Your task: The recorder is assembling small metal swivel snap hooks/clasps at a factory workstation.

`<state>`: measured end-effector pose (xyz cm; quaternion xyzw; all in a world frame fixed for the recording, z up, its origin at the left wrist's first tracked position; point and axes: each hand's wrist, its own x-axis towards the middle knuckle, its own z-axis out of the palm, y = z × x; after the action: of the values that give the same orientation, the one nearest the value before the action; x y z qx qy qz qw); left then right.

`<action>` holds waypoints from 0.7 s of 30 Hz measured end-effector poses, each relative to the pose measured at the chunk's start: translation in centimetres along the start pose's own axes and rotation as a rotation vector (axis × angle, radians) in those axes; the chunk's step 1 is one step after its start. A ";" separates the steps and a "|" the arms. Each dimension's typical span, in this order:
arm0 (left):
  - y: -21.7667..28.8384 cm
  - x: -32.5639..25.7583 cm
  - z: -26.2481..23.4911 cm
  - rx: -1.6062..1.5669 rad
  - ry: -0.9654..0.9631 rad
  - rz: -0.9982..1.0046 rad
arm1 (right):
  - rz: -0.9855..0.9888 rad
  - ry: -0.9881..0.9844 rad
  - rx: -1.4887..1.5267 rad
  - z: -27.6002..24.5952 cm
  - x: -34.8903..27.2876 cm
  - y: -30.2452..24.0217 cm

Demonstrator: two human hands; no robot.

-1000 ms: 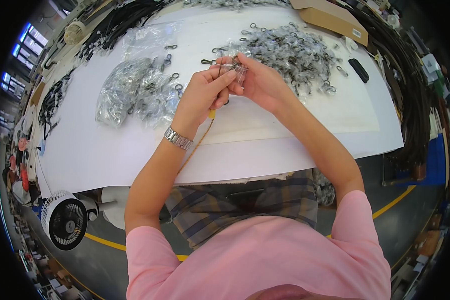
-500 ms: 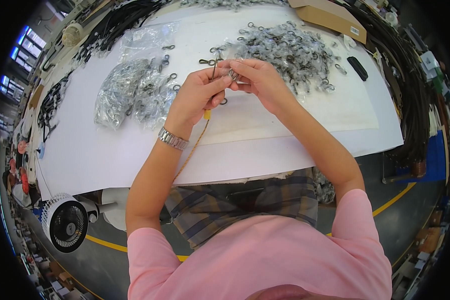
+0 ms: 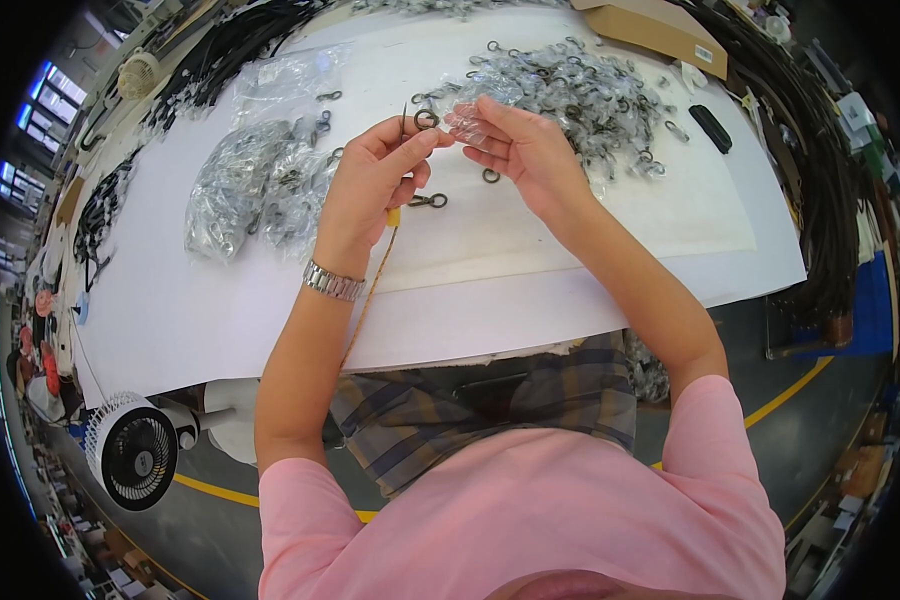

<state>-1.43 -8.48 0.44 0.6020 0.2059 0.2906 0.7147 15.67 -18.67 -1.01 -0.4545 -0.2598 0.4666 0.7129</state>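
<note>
Left hand [image 3: 370,180] fingers pinching a metal ring clasp [image 3: 426,119] above the tabletop [image 3: 570,240]; right hand [image 3: 525,150] fingers gripping a small clear bag [image 3: 467,122] touching it.

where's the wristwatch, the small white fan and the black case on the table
wristwatch [image 3: 333,282], head view, on its metal band at the left wrist
small white fan [image 3: 133,457], head view, on its round grille
black case [image 3: 711,128], head view, on its middle
</note>
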 end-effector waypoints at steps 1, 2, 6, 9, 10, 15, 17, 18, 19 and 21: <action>0.1 -0.1 -0.1 0.000 -0.001 -0.001 | -0.001 -0.017 -0.013 0.0 -0.1 0.0; 0.1 -0.1 -0.2 0.055 -0.007 -0.030 | -0.001 -0.016 -0.013 0.0 -0.1 0.0; 0.4 -0.4 -0.1 0.100 -0.027 -0.078 | -0.037 0.002 -0.045 -0.1 0.0 0.0; 0.2 -0.4 -0.2 0.099 -0.024 -0.010 | -0.055 -0.003 -0.053 0.2 -0.2 -0.3; 0.1 -0.4 -0.2 0.098 -0.024 -0.011 | -0.062 -0.007 -0.053 0.3 -0.3 -0.3; 0.0 -0.3 0.1 0.046 0.007 0.066 | -0.059 0.010 -0.051 0.0 0.0 0.0; 0.2 -0.5 0.5 0.106 0.016 0.076 | -0.057 0.012 -0.045 0.0 0.0 0.1; 0.2 -0.6 0.6 0.166 0.028 0.086 | -0.057 0.013 -0.052 0.1 0.0 0.1; 0.2 -0.6 0.6 0.167 0.028 0.086 | -0.057 0.014 -0.058 0.2 -0.1 0.0; 0.0 -0.5 0.6 0.127 0.011 0.115 | -0.061 0.007 -0.069 0.4 -0.4 -0.2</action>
<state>-1.44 -9.28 0.48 0.6552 0.1927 0.3208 0.6563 15.27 -18.89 -0.61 -0.4724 -0.2872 0.4340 0.7114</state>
